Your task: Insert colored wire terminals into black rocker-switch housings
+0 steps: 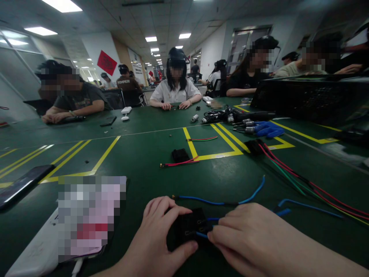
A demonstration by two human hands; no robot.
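A small black connector block (189, 226) with metal-edged slots lies in front of me on the green table. My left hand (164, 234) grips it, fingers along the far side and thumb at the near side. Blue wires (202, 234) run from its slots toward my right hand (245, 234), which is closed, pinching them near the block. The ends inside that hand are hidden. Just beyond both hands stretches a loose blue wire (213, 201) with a metal terminal at its left end. More blue wire (311, 207) lies past my right wrist.
A second black block (180, 155) and short red wires (178, 164) lie farther off. At right, a black block (254, 147) trails red and green wires. Blue gloves (268, 129) and tools lie behind it. A phone (25, 184) and white power bank (37, 246) lie left. Several people sit around.
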